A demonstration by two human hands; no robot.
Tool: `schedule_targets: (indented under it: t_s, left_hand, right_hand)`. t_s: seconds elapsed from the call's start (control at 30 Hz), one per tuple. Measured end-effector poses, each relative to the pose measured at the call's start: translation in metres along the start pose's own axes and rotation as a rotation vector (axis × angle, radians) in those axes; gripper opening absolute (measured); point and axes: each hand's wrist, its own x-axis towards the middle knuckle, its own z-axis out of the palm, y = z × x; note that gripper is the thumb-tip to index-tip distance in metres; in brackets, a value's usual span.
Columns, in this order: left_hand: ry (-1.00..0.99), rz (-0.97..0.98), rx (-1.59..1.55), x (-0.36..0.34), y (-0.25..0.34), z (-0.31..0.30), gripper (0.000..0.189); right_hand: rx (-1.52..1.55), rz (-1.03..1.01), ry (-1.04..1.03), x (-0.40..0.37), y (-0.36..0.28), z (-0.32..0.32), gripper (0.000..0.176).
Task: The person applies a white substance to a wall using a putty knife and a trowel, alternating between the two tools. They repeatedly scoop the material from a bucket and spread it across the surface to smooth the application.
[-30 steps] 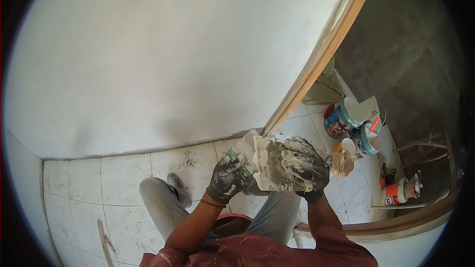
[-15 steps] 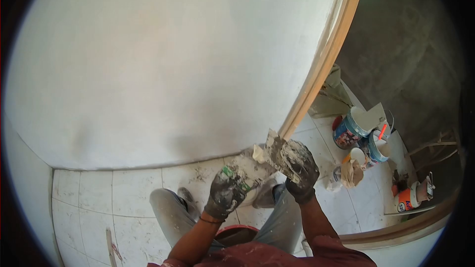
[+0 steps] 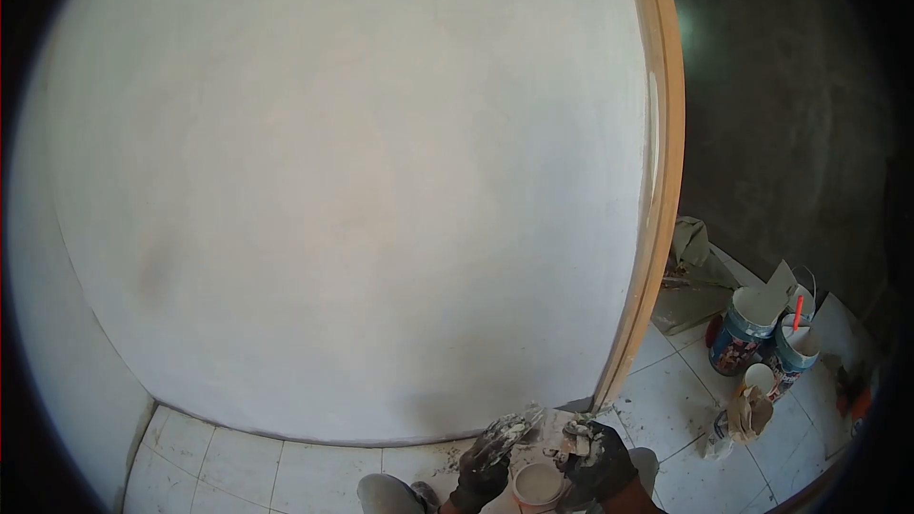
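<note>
Both hands are in dark gloves smeared with pale putty, low in the view and close together. My left hand (image 3: 484,471) is closed around a putty-caked tool (image 3: 519,425), whose far end points up and right; its exact shape is hard to make out. My right hand (image 3: 602,464) grips a putty knife (image 3: 577,438), with pale putty on and around it, facing my left hand. Just below and between the hands stands an open bucket (image 3: 539,487) with pale material inside. Beyond them rises the whitish wall (image 3: 362,190).
A wooden door frame (image 3: 657,228) bounds the wall on the right. Past it, paint buckets (image 3: 738,343), a brown paper bag (image 3: 750,414) and a folded sheet (image 3: 693,300) stand on the white tiled floor (image 3: 328,471). My knee (image 3: 386,493) shows at the bottom.
The view has tilted upward, so more wall shows and my hands sit lower in it. The open bucket now shows between my hands. Both hands still hold their tools.
</note>
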Motion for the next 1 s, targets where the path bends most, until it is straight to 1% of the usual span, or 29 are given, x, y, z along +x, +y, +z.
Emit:
schedule_targets:
  t_s: [0.03,0.07,0.1,0.13,0.17,0.2,0.23,0.27,0.3,0.33,0.37,0.4,0.43,0.47,0.5,0.57,0.6,0.67,0.73,0.77,0.8,0.87,0.9,0.93,1.0]
  left_hand:
    - [-0.058,0.064,0.051,-0.006,-0.004,-0.001,0.032]
    - [-0.069,0.063,0.05,-0.011,-0.007,0.0,0.032]
    - [-0.073,0.029,0.041,-0.007,0.002,-0.002,0.037]
    - [-0.077,-0.008,0.032,-0.007,0.007,-0.003,0.041]
    - [-0.087,-0.018,0.029,-0.011,0.004,-0.004,0.041]
    - [-0.147,0.05,0.031,-0.018,-0.002,-0.005,0.043]
    - [-0.208,0.115,0.028,-0.026,-0.007,-0.005,0.045]
    - [-0.22,0.095,0.019,-0.036,-0.009,-0.003,0.045]
    - [-0.232,0.063,0.258,-0.042,-0.008,-0.001,0.044]
    - [-0.245,0.045,0.497,-0.046,-0.008,-0.001,0.043]
    - [-0.268,-0.026,0.438,-0.05,-0.006,-0.002,0.04]
    - [-0.287,-0.098,0.38,-0.051,-0.001,-0.004,0.038]
    - [-0.144,-0.405,-0.19,-0.039,0.006,-0.001,0.037]
    - [-0.102,-0.525,-0.518,-0.027,0.018,-0.002,0.038]
    - [-0.023,-0.649,-0.84,-0.016,0.029,-0.002,0.04]
    - [-0.039,-0.664,-0.867,-0.015,0.037,-0.006,0.041]
    - [-0.038,-0.692,-0.866,-0.018,0.039,-0.008,0.042]
    - [0.001,-0.745,-0.865,-0.03,0.041,-0.01,0.044]
    - [0.073,-0.792,-0.886,-0.037,0.045,-0.008,0.046]
    - [0.109,-0.817,-0.903,-0.041,0.047,-0.007,0.047]
    - [0.142,-0.843,-0.919,-0.043,0.05,-0.005,0.048]
    - [0.209,-0.897,-0.968,-0.041,0.053,-0.002,0.05]
    - [0.247,-0.934,-0.998,-0.039,0.054,-0.001,0.051]
    - [0.293,-0.982,-1.029,-0.036,0.054,0.0,0.052]
    - [0.407,-1.072,-1.101,-0.031,0.052,0.003,0.054]
  right_hand:
    - [0.342,0.294,-0.037,-0.001,-0.001,-0.001,0.02]
    - [0.686,0.587,-0.071,-0.004,-0.002,-0.001,0.021]
    - [0.69,0.597,-0.068,-0.009,0.004,0.003,0.021]
    - [1.055,0.743,-0.012,-0.016,0.017,0.011,0.022]
    - [1.421,0.884,0.049,-0.018,0.02,0.011,0.024]
    - [1.422,0.905,0.048,-0.017,0.019,0.007,0.024]
    - [1.775,1.06,0.18,0.001,0.013,-0.007,0.024]
    - [2.123,1.207,0.339,0.01,0.009,-0.015,0.025]
    - [1.782,1.068,0.216,0.005,0.007,-0.015,0.026]
    - [1.419,0.957,0.135,0.001,0.005,-0.015,0.028]
    - [1.238,0.775,0.074,-0.004,0.006,-0.009,0.027]
    - [1.101,0.669,0.044,-0.011,0.007,-0.001,0.026]
    - [0.957,0.566,0.028,-0.017,0.009,0.008,0.025]
    - [0.815,0.47,0.028,-0.024,0.01,0.016,0.025]
    - [1.149,0.709,0.066,-0.016,0.005,0.01,0.025]
    - [1.475,0.938,0.118,-0.016,0.015,0.014,0.025]
    - [2.021,0.909,0.188,-0.024,0.035,0.03,0.027]
    - [2.582,0.777,0.234,-0.032,0.045,0.043,0.029]
    - [2.167,0.984,0.37,-0.027,0.05,0.044,0.029]
    - [2.319,1.085,0.377,-0.029,0.055,0.046,0.029]
    - [2.321,1.056,0.346,-0.018,0.049,0.036,0.029]
    - [1.973,1.156,0.528,0.007,0.022,0.008,0.025]
    - [1.924,1.023,0.716,0.023,0.014,0.011,0.025]
    - [1.928,1.011,0.702,0.027,0.014,0.014,0.025]
    - [1.696,0.998,0.721,0.022,0.009,0.026,0.04]
